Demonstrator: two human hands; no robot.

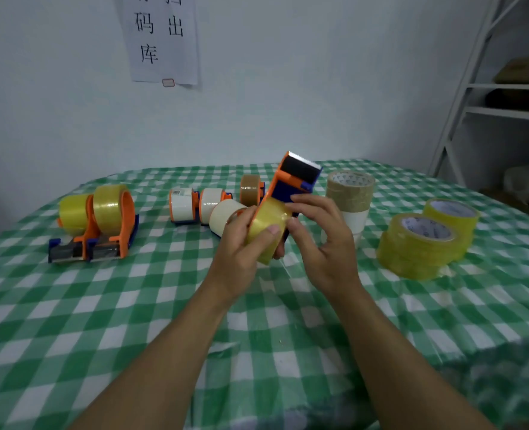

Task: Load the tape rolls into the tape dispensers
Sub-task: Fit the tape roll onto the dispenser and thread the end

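Above the tablecloth [132, 305], hands [241, 248] [327, 243] in curled grips on tape roll [266, 226] and dispenser [285, 187].

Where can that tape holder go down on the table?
The near cloth is bare. So is the gap between the yellow-loaded dispensers and the white-loaded ones. Behind the held dispenser and its roll it is crowded, up to the brown stack and yellow rolls.

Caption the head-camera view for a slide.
Left hand and right hand hold a yellow tape roll against an orange dispenser above the checked tablecloth, beside spare rolls.
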